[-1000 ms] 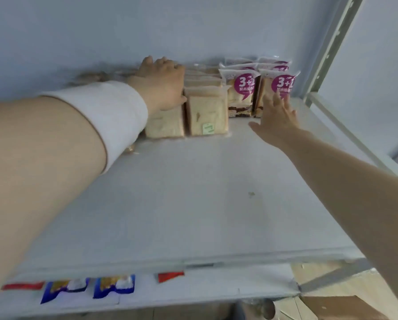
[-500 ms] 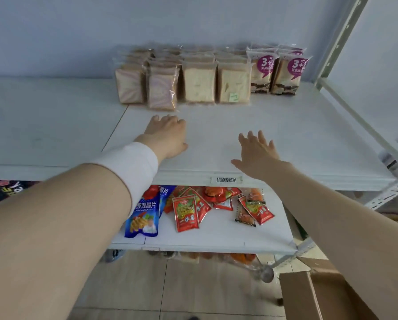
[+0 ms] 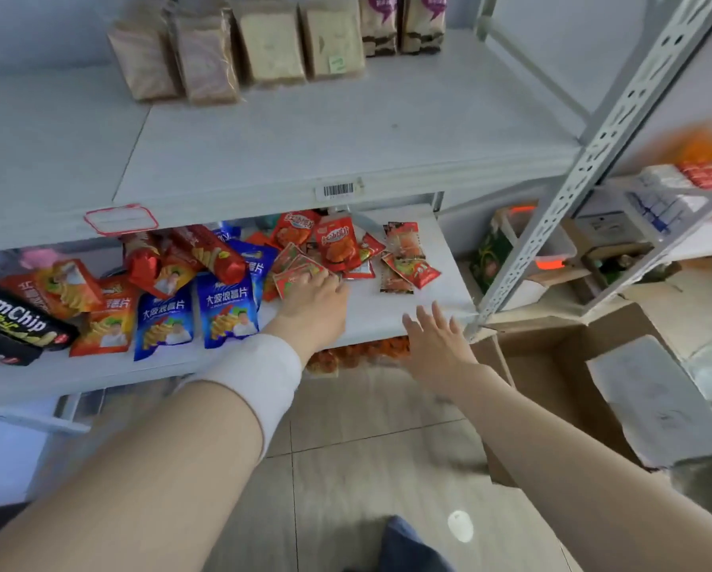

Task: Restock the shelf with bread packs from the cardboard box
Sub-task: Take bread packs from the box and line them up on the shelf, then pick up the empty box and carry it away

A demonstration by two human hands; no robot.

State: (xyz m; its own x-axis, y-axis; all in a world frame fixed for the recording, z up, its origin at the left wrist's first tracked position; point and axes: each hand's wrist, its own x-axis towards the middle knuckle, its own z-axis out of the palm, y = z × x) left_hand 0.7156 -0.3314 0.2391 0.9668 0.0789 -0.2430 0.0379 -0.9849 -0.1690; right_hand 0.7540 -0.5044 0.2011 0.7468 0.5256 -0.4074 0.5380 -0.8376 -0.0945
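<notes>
Several clear bread packs (image 3: 238, 51) stand in a row at the back of the white upper shelf (image 3: 304, 134), with two purple-labelled packs (image 3: 403, 22) at the row's right end. My left hand (image 3: 313, 307), a white band on its wrist, hovers empty in front of the lower shelf with fingers apart. My right hand (image 3: 436, 344) is also empty and spread, just left of the open cardboard box (image 3: 552, 365) on the floor at the right. A grey flat sheet lies in the box; no bread is visible inside it.
The lower shelf (image 3: 387, 315) holds blue and orange chip bags (image 3: 226, 311), red snack sachets (image 3: 337, 245) and a black YamChip box (image 3: 11, 324). A perforated grey upright (image 3: 585, 167) stands at the right, with more goods on racks beyond it. Tiled floor lies below.
Both hands have drawn back from the bread row on the upper shelf and dropped to lower-shelf level. The view has tilted down, bringing the floor and cardboard box into sight.
</notes>
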